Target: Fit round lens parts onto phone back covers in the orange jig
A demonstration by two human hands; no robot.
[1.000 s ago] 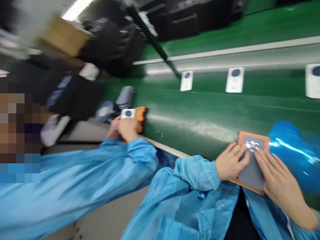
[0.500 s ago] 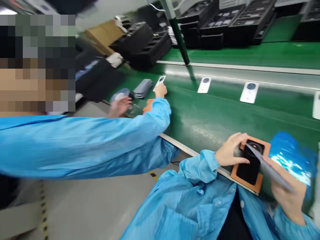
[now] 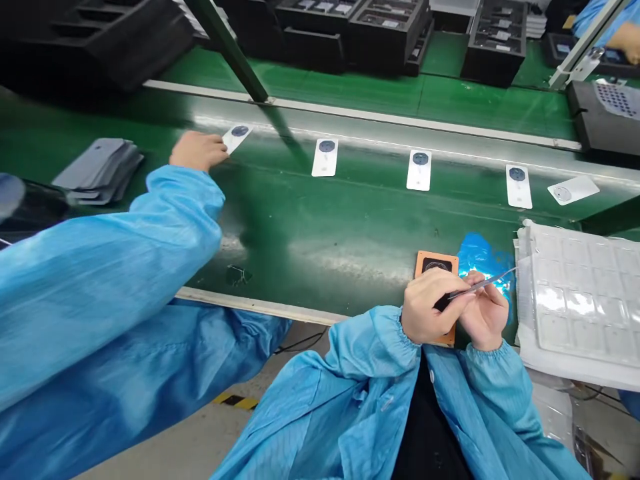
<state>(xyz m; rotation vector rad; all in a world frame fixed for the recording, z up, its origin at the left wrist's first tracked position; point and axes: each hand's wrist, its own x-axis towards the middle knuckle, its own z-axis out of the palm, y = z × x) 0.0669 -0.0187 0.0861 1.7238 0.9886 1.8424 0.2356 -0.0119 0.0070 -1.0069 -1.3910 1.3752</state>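
A thin flat phone back panel [image 3: 493, 279], seen nearly edge-on, is held between my two hands above the bench. My left hand [image 3: 429, 303] pinches its left end between thumb and fingers. Against the panel's right part, my right hand [image 3: 484, 312] has its fingers curled, palm up. Beneath my hands lies an orange fixture [image 3: 421, 259] with a black recess, partly covered by my left hand. Crumpled shiny blue film [image 3: 474, 248] sits just behind my right hand.
White panels with dark round camera areas, such as this panel [image 3: 419, 169], lie spaced along the green bench [image 3: 320, 227]. At left, a co-worker's hand [image 3: 197, 152] touches another. A clear blister tray [image 3: 575, 293] stands at right, grey panels [image 3: 100, 170] at left, black boxes [image 3: 390, 33] behind.
My view has swung right. My left hand has left the fixture and now grips the panel, which my right hand held alone before. The co-worker's hand stays at a white panel.
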